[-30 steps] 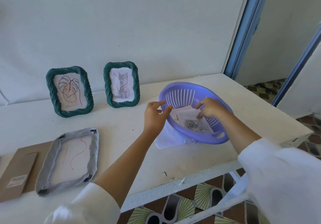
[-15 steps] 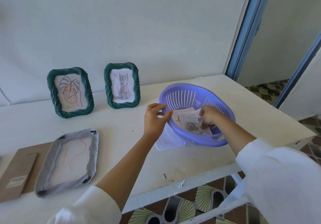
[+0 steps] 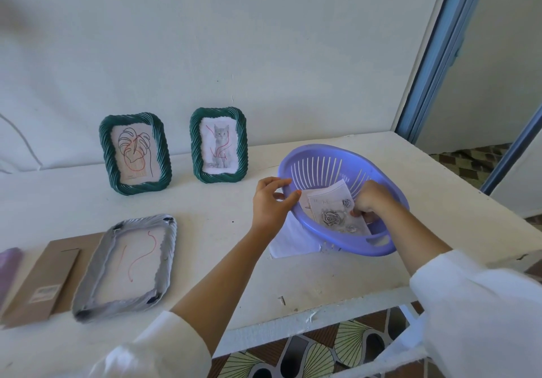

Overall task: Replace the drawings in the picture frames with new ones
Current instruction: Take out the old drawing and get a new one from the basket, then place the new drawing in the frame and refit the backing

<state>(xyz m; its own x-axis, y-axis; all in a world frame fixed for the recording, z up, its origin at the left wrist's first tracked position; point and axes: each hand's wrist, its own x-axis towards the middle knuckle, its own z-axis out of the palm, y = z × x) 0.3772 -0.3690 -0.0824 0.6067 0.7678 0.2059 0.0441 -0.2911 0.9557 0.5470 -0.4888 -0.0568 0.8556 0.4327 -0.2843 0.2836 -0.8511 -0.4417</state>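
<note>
While left hand (image 3: 271, 201) grips basket (image 3: 378, 248) rim, right (image 3: 371, 201) (curled) pinches drawing (image 3: 331, 216).

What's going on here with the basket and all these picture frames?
A person is picking a new drawing. The left hand grips the rim of the purple basket, while the right hand reaches inside onto a rose drawing. Two green frames stand by the wall, holding a leaf drawing and a cat drawing. A grey frame lies flat on the table, beside its brown backing board.
</note>
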